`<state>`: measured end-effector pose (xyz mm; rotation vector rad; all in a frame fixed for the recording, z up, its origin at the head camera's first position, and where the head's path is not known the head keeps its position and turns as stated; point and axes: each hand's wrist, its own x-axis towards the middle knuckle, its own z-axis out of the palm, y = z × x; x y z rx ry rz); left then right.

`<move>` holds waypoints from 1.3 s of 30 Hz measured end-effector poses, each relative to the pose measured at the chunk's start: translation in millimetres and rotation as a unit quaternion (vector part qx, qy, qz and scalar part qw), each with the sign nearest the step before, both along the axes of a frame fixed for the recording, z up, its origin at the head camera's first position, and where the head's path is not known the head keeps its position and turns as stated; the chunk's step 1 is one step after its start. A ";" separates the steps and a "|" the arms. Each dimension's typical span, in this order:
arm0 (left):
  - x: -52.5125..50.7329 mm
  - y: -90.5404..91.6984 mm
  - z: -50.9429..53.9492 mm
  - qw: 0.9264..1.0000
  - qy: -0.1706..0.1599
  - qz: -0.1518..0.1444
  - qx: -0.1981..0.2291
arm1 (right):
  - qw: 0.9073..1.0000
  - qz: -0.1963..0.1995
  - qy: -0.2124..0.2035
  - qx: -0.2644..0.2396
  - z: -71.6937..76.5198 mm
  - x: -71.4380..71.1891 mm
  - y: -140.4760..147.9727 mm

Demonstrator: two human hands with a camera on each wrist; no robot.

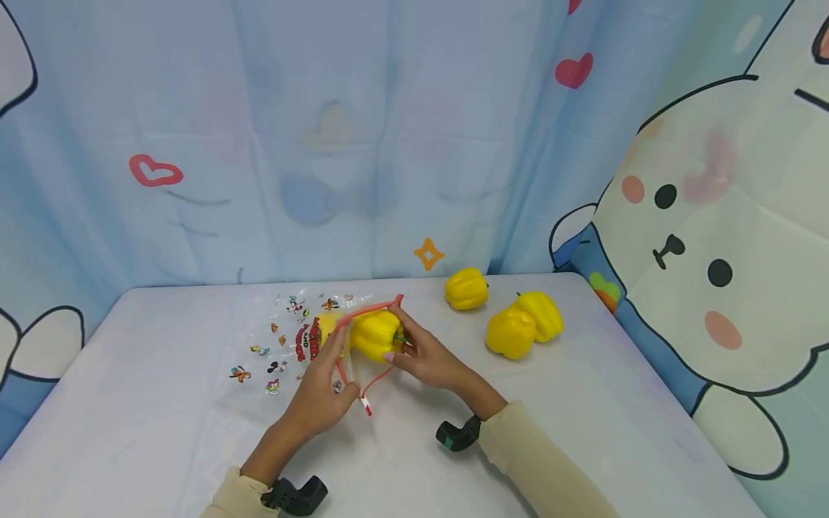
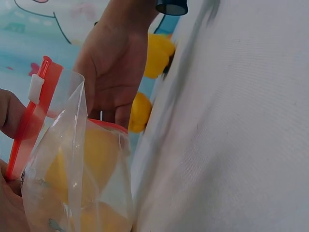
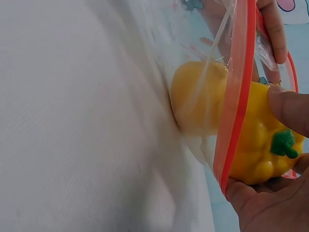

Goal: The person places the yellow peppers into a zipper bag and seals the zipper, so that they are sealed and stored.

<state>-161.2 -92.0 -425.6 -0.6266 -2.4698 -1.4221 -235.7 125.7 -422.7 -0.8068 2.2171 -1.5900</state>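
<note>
A clear zip bag (image 1: 259, 381) with a red slider edge and small cartoon prints lies on the table, its mouth toward the right. Inside it sits one yellow bell pepper (image 3: 195, 96), seen through the plastic. My right hand (image 1: 424, 356) grips a second yellow bell pepper (image 1: 376, 336) by its green-stemmed end, partly within the bag's mouth. At the red edge my left hand (image 1: 324, 396) holds the bag, thumb on the near side and fingers toward the far side. In the left wrist view a white slider (image 2: 35, 89) shows on the red strip.
Three more yellow bell peppers stand at the back right: one alone (image 1: 466, 289), and a front one (image 1: 511, 333) touching another (image 1: 542, 315). The white table (image 1: 149, 345) meets a blue cartoon curtain (image 1: 311, 144) behind. Black wrist devices (image 1: 458, 434) sit on both wrists.
</note>
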 end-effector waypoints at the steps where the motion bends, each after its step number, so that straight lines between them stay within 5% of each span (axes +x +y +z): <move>1: -0.2 -0.1 0.2 1.000 0.001 -0.001 0.000 | 1.000 -0.004 0.002 0.001 -3.8 -2.1 -0.7; 18: -2.4 0.3 -1.6 0.999 -0.034 0.003 0.006 | 0.998 -0.043 0.032 0.032 -17.6 -6.6 -10.7; 39: -2.0 -0.6 -5.1 0.998 -0.059 0.012 -0.007 | 0.991 -0.020 0.086 0.101 -33.9 -3.5 -11.6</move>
